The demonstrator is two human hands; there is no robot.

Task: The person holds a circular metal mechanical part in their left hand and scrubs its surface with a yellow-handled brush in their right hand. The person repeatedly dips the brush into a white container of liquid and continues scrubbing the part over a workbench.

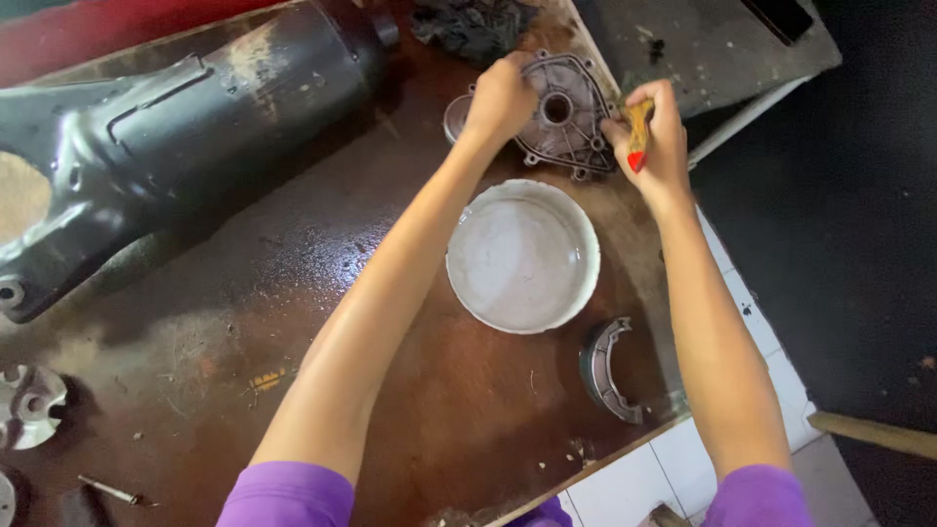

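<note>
My left hand (500, 96) grips the left edge of a grey metal engine cover (566, 115) with a round centre hole and bolt lugs, which lies at the far side of the brown wooden board (244, 322). My right hand (652, 137) is closed around a wooden-handled brush with a red tip (637, 135), held at the cover's right edge. A white bowl (523, 256) holding cloudy liquid sits just in front of the cover, between my forearms.
A large dark metal housing (166, 137) lies across the board's left. A curved brake shoe (605, 371) rests near the front edge. A dark rag (473, 24) lies at the back. Small metal parts (29, 405) sit far left. White tiled floor (742, 322) lies right.
</note>
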